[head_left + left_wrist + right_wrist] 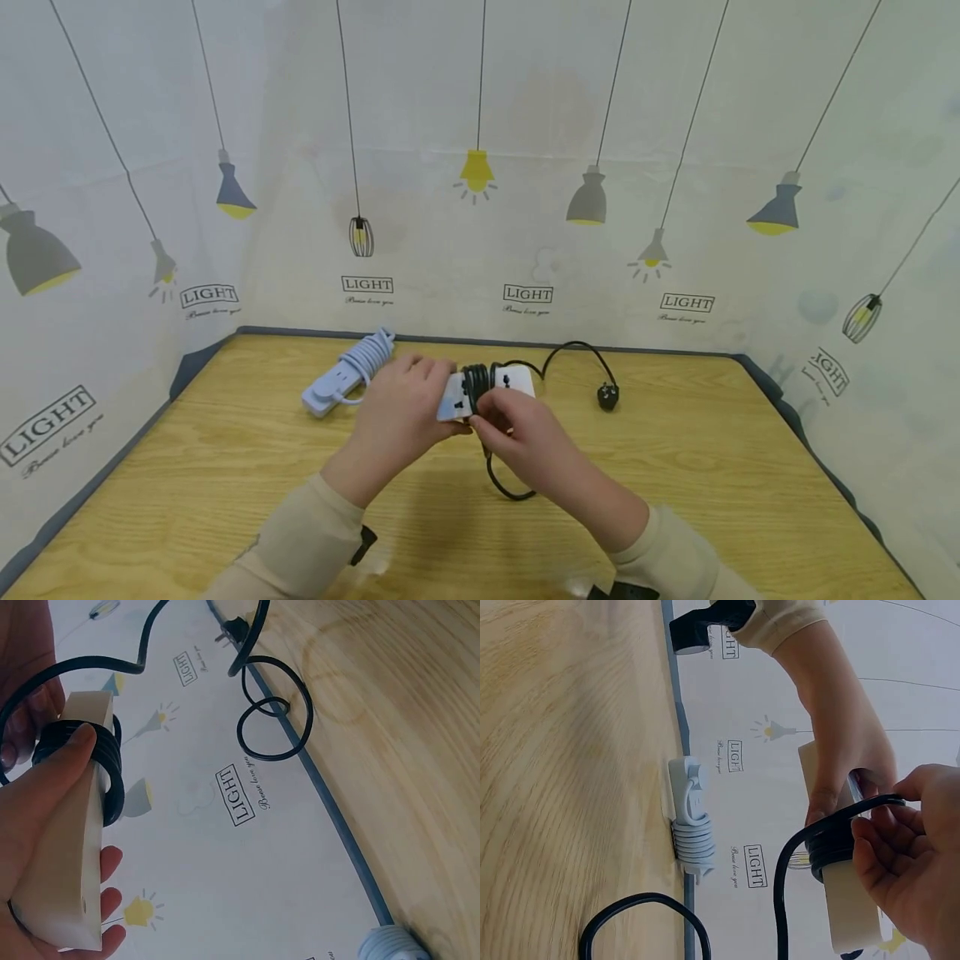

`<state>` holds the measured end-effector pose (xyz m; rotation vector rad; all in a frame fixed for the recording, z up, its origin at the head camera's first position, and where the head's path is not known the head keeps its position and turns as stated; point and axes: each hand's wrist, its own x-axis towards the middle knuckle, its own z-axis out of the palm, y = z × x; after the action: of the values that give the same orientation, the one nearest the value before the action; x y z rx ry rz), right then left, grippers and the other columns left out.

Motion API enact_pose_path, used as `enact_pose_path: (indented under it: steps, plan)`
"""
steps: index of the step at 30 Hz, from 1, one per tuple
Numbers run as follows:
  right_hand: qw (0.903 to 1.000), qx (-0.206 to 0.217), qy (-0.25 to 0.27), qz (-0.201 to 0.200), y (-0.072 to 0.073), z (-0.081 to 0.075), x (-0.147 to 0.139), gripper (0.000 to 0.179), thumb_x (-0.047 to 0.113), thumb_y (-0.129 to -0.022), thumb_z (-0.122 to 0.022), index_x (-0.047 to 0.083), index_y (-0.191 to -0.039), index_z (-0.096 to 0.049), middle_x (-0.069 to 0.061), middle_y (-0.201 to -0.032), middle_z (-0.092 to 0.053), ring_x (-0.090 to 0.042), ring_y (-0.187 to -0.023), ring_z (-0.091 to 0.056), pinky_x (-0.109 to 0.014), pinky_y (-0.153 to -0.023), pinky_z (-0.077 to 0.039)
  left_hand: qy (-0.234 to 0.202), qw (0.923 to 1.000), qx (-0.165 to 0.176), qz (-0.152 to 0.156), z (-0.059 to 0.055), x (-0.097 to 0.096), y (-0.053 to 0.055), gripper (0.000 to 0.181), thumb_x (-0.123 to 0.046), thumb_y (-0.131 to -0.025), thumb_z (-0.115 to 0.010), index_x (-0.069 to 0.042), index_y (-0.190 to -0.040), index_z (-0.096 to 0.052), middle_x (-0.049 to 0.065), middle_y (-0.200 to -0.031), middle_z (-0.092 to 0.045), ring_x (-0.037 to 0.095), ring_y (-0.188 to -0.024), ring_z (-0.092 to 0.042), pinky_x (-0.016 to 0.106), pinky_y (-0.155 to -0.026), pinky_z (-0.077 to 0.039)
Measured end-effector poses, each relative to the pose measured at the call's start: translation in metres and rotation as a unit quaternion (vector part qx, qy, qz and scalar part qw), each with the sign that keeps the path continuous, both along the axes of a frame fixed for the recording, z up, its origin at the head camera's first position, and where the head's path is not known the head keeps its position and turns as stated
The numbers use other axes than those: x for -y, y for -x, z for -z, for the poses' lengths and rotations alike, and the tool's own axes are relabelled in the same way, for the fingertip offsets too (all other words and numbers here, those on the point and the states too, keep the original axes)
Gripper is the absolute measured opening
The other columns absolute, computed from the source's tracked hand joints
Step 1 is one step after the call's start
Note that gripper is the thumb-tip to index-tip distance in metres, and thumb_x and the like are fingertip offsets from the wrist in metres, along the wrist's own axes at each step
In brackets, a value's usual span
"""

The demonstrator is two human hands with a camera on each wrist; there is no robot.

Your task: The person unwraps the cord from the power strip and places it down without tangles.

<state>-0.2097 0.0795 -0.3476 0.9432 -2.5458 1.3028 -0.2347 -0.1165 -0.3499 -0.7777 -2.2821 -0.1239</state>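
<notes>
A white power strip [523, 380] is held above the table by my left hand [401, 407], its thumb pressing black cord wraps [84, 742] against one side. Several turns of the black cord [477, 382] circle the strip's middle. My right hand [531, 435] pinches a stretch of that cord between thumb and forefinger, close to the coils; the pinch shows best in the right wrist view. A loose loop of cord [510, 497] hangs below the hands. Farther right, the cord's other end runs to a black plug [608, 396] on the table.
A second, pale power strip [324, 393] lies to the left on the wooden table [262, 467], its own cord [367, 354] wound round it and its plug seated in the strip. A pale sheet [420, 250] printed with lamps rises behind the table and at both sides.
</notes>
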Motion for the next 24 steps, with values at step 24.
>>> enact_pose_path:
  steps: [24]
  plan:
    - [0.9976,0.016,-0.059,0.035,-0.001,-0.013,-0.016,0.008,0.007,-0.102,-0.050,0.007,-0.105,-0.057,0.001,-0.086,-0.057,-0.013,-0.072,-0.052,-0.030,-0.062,-0.047,0.021,0.9997,0.007,-0.002,0.006,0.006,-0.004,0.070,-0.047,-0.066,-0.087,-0.009,-0.120,-0.063,0.006,-0.090,-0.063,0.023,-0.075,-0.060,0.035,-0.055,-0.051]
